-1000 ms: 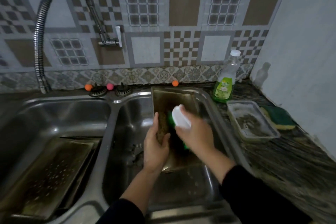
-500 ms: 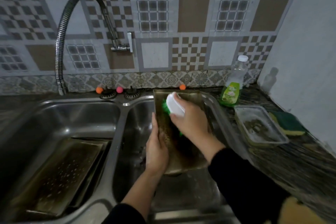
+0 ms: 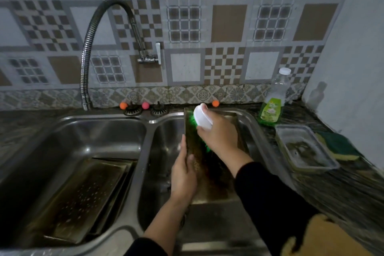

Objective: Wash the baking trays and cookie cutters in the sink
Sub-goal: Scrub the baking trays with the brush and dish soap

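Right hand (image 3: 218, 135) grips a white brush (image 3: 202, 119), green bristles on a grimy baking tray (image 3: 207, 164) propped in the right sink basin (image 3: 164, 137); left hand (image 3: 182, 174) holds the tray's left edge. More trays (image 3: 72, 199) wait in the left basin, apparently unwashed. No cookie cutters visible. Job looks approx. early-stage.

My left hand (image 3: 184, 174) holds the baking tray (image 3: 216, 174) in the sink (image 3: 145, 131); my right hand (image 3: 218, 135) presses a green-bristled brush (image 3: 202, 119) on it.
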The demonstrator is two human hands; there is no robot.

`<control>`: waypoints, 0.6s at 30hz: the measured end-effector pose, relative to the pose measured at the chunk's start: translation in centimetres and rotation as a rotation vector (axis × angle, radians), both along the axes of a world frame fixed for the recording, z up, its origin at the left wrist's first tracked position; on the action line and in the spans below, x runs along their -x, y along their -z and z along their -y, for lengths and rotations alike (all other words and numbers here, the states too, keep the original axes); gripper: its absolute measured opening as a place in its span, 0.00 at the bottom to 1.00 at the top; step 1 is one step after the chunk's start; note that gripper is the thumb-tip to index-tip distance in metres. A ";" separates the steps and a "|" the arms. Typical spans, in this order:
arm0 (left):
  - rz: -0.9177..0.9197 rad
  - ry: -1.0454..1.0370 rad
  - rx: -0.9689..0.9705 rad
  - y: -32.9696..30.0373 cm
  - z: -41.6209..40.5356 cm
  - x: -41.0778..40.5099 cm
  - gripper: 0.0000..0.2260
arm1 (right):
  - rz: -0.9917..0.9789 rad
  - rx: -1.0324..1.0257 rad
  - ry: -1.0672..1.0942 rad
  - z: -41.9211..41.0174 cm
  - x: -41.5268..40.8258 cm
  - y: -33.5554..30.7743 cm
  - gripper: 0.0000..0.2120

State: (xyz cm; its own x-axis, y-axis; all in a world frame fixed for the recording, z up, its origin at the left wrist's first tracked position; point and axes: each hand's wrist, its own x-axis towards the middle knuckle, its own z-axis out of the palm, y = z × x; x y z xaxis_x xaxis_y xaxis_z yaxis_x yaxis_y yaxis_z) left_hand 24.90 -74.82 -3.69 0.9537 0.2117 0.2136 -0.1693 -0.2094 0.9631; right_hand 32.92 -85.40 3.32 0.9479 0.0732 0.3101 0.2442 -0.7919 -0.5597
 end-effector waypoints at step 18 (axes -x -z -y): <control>0.061 -0.159 -0.049 -1.4 -1.2 -1.1 0.26 | -0.078 -0.081 0.037 3.4 5.1 3.4 0.32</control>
